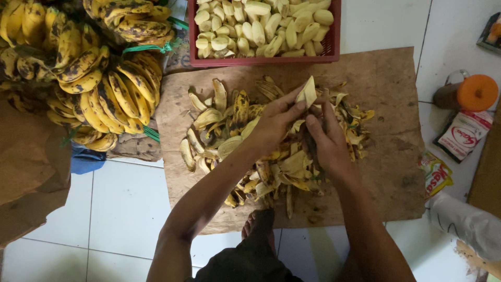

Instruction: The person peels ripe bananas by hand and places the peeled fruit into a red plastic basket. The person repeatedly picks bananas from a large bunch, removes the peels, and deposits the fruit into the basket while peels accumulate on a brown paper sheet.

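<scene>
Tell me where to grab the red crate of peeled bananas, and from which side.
Probably by the near long rim of the red crate, coming from the peel pile side. That edge is straight, bare and unobstructed. The left side is crowded by unpeeled banana bunches, and the far rim is out of frame.

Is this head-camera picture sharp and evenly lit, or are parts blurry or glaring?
Head view: soft, even light, no harsh glare on the white floor tiles; left hand and right hand slightly soft over the peel pile; the red crate and banana bunches read clearly; edges bend slightly.
</scene>
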